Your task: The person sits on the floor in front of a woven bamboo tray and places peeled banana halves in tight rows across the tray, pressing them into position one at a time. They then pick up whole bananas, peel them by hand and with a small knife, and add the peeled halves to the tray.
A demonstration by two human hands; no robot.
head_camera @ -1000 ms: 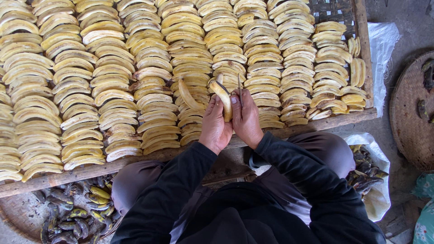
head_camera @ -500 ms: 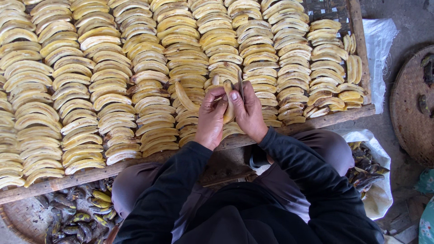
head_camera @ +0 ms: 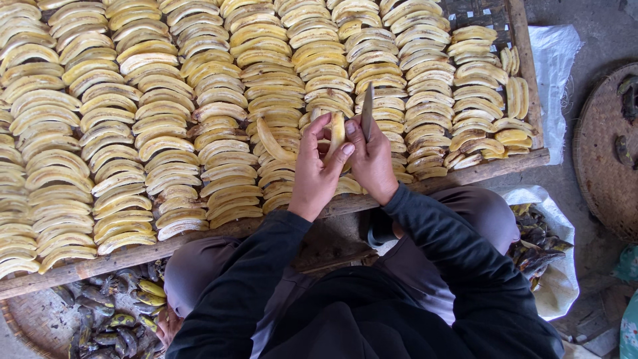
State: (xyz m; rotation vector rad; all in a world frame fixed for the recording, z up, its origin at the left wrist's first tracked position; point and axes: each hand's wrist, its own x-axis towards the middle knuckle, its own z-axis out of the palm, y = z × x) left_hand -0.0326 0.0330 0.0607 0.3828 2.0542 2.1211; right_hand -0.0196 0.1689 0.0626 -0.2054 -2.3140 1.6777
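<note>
Yellow flesh is showing between your fingers: you are holding a peeled banana [head_camera: 337, 135] upright just above the near edge of the drying rack [head_camera: 518, 53], so that whatever you cut from it is landing over the rack and not in your lap. Your left hand [head_camera: 318, 169] is clamped around the banana, thumb on the side facing you and fingers curling behind it, which is keeping the soft fruit steady without crushing it. Your right hand [head_camera: 373, 159] is closed on the handle of a small knife [head_camera: 367, 110], its blade pointing up and away from you alongside the banana, close to your left thumb; judging by that angle, you are working the blade lengthwise, and keeping the edge turned off your fingers looks like the point of the grip. Across the rack, banana slices [head_camera: 159, 113] are lying in overlapping rows running away from you, each piece lapping the next so that many fit while their faces stay open to the air. Directly beyond your hands on the rack, the rows are looking looser, with one long piece [head_camera: 272, 141] lying slantwise. Below the rack's near edge, to your left, a woven tray [head_camera: 26, 326] is holding dark peels [head_camera: 106, 316], and to your right a white bag [head_camera: 565, 279] is holding more, both within easy drop of each hand.
</note>
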